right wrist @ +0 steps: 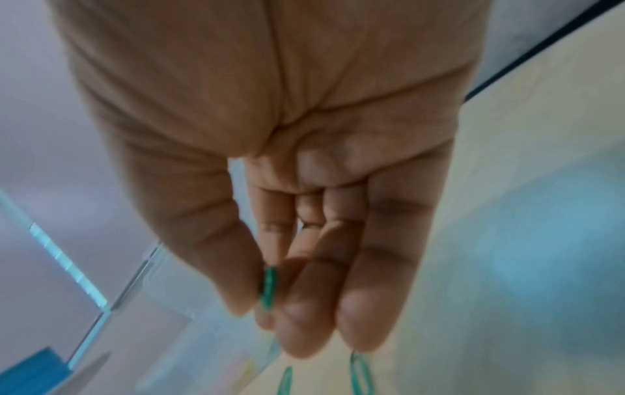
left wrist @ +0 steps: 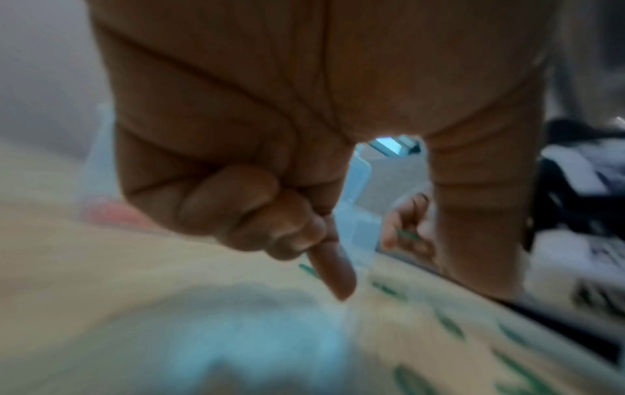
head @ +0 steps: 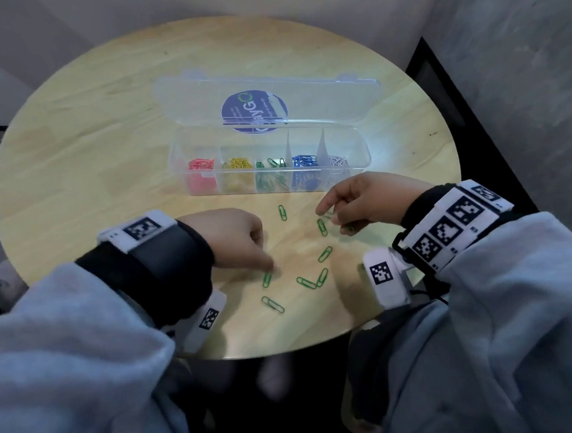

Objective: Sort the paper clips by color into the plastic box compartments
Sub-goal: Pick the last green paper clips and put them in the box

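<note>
Right wrist view shows the right hand (right wrist: 270, 187) pinching a green clip (right wrist: 269, 288) while the left hand (head: 236, 239), fingers curled, presses another clip (head: 267, 279) to the desk (head: 105, 127): best slide it clear, then drop both in the box's (head: 269, 160) middle green compartment (head: 271, 173).

Looks like an office corner or meeting nook, though nothing settles it outright. A small round tabletop (head: 72, 135) in pale wood grain sits tucked against plain grey walls (head: 514, 35), with a dark baseboard (head: 465, 105) running down the right side. On it, stationery: a clear box (head: 267, 150) with dividers, its lid (head: 264, 97) open and showing a round blue sticker (head: 253, 109), and coloured clips (head: 322, 227) inside it and loose on the wood.
</note>
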`<state>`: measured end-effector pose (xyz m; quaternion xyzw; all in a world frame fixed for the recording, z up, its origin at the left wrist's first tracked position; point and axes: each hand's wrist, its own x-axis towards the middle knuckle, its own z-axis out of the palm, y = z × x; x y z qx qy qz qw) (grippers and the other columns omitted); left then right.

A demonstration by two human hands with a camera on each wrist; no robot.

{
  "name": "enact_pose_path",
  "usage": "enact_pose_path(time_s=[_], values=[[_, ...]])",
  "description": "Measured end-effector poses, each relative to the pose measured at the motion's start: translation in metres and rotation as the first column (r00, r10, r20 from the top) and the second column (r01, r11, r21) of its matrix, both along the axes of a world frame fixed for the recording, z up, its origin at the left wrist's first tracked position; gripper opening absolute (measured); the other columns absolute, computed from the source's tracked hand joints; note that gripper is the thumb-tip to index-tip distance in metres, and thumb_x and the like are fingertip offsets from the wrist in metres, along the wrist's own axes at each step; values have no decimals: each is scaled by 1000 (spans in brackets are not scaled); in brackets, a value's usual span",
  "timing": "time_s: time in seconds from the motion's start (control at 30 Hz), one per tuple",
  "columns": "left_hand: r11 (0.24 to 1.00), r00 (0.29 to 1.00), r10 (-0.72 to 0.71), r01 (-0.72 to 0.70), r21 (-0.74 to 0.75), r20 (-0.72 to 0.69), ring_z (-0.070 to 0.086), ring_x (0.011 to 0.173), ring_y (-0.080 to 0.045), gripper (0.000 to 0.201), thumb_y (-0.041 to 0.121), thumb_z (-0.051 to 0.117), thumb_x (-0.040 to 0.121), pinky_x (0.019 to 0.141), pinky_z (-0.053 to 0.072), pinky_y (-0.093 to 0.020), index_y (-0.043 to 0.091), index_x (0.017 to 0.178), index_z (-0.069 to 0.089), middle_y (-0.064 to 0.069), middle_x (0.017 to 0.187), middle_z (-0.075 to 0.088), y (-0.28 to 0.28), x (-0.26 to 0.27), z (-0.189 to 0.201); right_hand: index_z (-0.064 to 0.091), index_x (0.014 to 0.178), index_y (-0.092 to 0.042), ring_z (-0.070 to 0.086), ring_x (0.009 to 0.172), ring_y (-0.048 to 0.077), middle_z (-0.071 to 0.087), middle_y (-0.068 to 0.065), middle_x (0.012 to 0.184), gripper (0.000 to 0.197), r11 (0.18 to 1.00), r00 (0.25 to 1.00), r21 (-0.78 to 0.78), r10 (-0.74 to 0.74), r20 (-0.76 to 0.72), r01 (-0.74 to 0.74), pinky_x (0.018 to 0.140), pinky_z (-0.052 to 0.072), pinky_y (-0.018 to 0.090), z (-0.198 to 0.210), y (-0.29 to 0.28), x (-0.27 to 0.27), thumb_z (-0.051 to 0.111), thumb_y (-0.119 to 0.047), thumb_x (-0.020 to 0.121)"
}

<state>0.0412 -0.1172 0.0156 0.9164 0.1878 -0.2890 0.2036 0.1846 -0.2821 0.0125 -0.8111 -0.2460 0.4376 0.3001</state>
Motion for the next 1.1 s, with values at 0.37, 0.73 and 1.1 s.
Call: enact_pose_path(time_s=[0.37, 0.73, 1.1], values=[[960, 979, -202, 203, 193, -25, 58, 88, -25, 50, 45, 75, 70, 63, 36, -26, 12, 103, 59, -5, 104, 64, -32, -11, -17, 52, 74, -6, 49, 53, 18, 48, 7, 65, 23, 990, 969, 25, -131, -210, 140, 42, 42, 20, 3, -6, -6, 38, -2, 93], [977, 986, -165, 163, 141, 7, 49, 71, -15, 5, 24, 68, 80, 47, 28, -19, 22, 84, 64, 4, 84, 59, -35, -8, -18, 44, 61, -19, 45, 53, 14, 54, -2, 61, 28, 892, 937, -431, 257, 235, -137, 54, 38, 24, 4, -15, -8, 65, -21, 80], [971, 976, -215, 211, 113, 19, 47, 61, -13, 14, 24, 67, 77, 49, 30, -20, 21, 69, 55, 8, 63, 50, -33, -7, -20, 60, 81, -22, 45, 59, 4, 49, -12, 64, 17, 836, 893, -507, 375, 248, -210, 65, 39, 27, -3, -22, -13, 75, -22, 74]])
